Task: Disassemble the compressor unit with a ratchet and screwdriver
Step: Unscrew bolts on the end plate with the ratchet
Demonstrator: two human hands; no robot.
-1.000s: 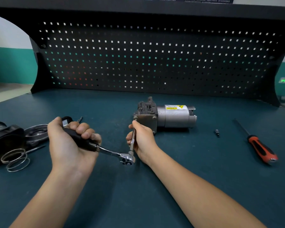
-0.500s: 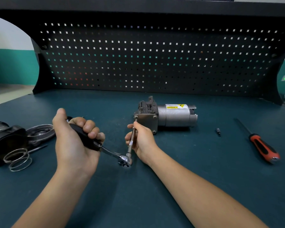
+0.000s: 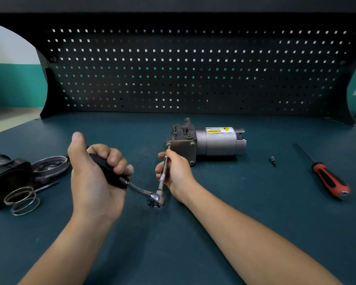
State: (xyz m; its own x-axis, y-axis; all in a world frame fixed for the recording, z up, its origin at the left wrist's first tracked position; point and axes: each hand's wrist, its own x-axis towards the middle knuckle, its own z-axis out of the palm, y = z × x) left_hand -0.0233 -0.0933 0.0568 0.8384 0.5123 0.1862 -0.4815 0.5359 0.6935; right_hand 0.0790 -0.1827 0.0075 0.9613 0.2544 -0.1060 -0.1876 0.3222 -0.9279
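Left hand is clamped in a full fist round the black handle of the chrome ratchet, thumb up, set for leverage on the swing. Right hand pinches the slim knurled steel extension bar between fingers and thumb, steadying it so the tip sits square. The tip is too small to read, but it looks seated on the bolt at the end plate's ten o'clock corner.

The grey cylindrical compressor unit with the dark cast head lies on its side at one o'clock from that hand, on the teal bench top. Out at three o'clock the red-and-black-handled screwdriver waits within reach. At nine o'clock sit a black housing and loose wire spring coils, likely parts already off.
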